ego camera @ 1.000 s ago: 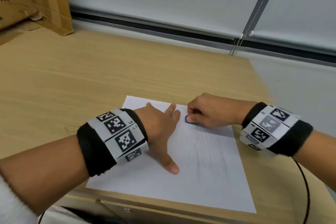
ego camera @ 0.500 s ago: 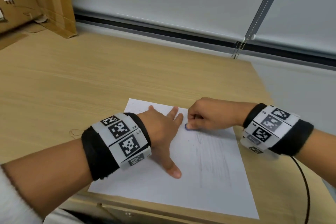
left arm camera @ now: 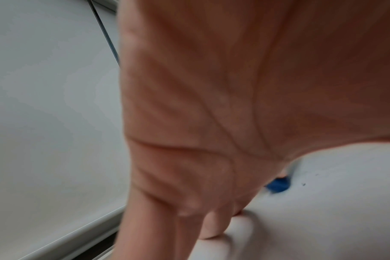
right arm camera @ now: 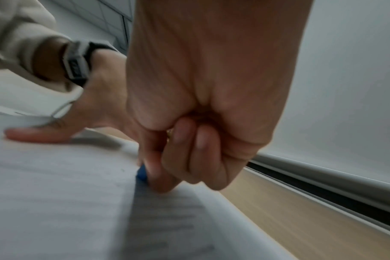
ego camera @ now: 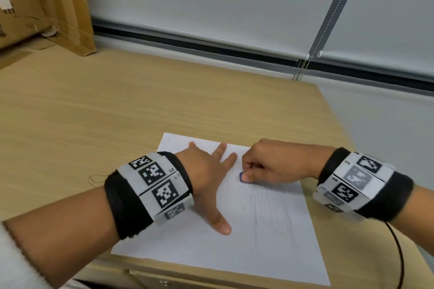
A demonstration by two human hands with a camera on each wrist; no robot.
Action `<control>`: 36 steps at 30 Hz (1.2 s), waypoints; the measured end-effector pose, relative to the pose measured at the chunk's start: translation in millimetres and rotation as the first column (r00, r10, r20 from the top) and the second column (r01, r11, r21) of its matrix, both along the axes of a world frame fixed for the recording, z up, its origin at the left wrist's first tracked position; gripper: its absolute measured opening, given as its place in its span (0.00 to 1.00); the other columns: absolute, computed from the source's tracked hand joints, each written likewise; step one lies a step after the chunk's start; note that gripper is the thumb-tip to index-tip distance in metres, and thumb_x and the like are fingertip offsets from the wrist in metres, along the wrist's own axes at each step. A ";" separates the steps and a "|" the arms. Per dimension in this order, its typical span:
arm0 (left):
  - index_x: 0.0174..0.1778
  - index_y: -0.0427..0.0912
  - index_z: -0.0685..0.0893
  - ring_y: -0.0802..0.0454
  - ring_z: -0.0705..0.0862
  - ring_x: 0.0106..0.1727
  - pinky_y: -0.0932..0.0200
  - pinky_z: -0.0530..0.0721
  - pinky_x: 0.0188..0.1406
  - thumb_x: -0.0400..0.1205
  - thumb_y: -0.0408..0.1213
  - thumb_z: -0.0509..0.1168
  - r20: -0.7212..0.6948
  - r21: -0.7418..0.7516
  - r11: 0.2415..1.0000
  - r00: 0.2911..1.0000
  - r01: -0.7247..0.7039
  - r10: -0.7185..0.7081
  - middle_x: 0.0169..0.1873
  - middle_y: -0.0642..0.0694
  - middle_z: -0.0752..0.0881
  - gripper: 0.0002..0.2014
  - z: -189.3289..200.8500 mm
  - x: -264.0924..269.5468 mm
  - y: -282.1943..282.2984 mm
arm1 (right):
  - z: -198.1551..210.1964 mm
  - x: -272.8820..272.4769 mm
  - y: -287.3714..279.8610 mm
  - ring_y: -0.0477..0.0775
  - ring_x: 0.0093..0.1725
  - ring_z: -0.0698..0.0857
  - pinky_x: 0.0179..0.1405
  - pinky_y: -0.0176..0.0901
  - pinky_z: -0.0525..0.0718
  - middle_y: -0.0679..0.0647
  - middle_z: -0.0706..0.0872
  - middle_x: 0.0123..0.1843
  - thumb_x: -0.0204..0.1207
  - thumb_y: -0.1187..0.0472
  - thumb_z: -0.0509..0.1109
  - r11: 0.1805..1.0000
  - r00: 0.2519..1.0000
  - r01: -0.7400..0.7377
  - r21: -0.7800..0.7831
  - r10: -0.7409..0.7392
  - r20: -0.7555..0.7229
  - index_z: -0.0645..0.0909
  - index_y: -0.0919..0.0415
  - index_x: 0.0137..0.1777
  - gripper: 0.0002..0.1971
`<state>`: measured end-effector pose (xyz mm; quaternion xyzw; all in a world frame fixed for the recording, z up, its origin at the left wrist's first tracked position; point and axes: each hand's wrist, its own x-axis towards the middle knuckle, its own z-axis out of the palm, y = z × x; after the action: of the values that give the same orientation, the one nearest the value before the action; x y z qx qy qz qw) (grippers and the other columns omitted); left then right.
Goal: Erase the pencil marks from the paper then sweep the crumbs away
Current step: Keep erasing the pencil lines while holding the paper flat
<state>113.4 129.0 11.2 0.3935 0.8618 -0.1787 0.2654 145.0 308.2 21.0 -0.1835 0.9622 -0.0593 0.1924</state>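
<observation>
A white sheet of paper lies near the front edge of the wooden desk, with faint grey pencil marks down its right half. My left hand lies flat on the paper's upper left, fingers spread, thumb pointing toward me. My right hand pinches a small blue eraser against the paper near its top edge, just right of my left fingers. The right wrist view shows the eraser under my curled fingers, above the pencil marks. The left wrist view shows the eraser blurred past my palm.
A few dark crumbs dot the paper near the eraser. Cardboard boxes stand at the desk's back left. A grey blind with a bead chain hangs behind. The desk's right edge is close to my right wrist. A black cable runs off that wrist.
My right hand with the eraser has shifted only slightly at the paper's top. The left hand stays flat in place. The camera view has drifted a little.
</observation>
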 end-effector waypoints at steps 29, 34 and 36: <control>0.78 0.63 0.23 0.23 0.45 0.82 0.38 0.67 0.75 0.60 0.75 0.71 0.022 -0.034 0.999 0.999 -0.022 0.023 0.79 0.54 0.23 0.69 5.4 3.4 2.2 | 2.1 39.6 -10.1 0.48 0.27 0.72 0.30 0.42 0.74 0.53 0.80 0.29 0.79 0.46 0.66 0.996 0.985 -0.073 -0.050 0.080 0.150 0.81 0.62 0.38 0.19; 0.78 0.63 0.23 0.25 0.50 0.82 0.39 0.66 0.75 0.60 0.76 0.71 0.007 -0.034 0.999 1.000 -0.010 0.010 0.80 0.54 0.23 0.69 6.1 4.4 1.0 | 7.2 7.9 1.8 0.44 0.24 0.72 0.25 0.33 0.69 0.46 0.78 0.26 0.80 0.45 0.67 1.000 1.000 0.027 0.008 -0.027 -0.008 0.79 0.58 0.35 0.18; 0.78 0.63 0.23 0.25 0.48 0.83 0.38 0.66 0.75 0.60 0.76 0.71 0.012 -0.035 0.999 1.000 -0.014 0.015 0.80 0.55 0.23 0.69 6.6 4.7 0.3 | 4.4 3.6 8.1 0.41 0.23 0.73 0.24 0.31 0.67 0.44 0.77 0.26 0.81 0.47 0.66 0.997 0.994 0.075 -0.019 -0.077 -0.072 0.77 0.55 0.33 0.17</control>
<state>118.0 129.3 17.8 0.3838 0.8598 -0.1893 0.2787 148.6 316.4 25.4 -0.1504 0.9743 -0.0677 0.1531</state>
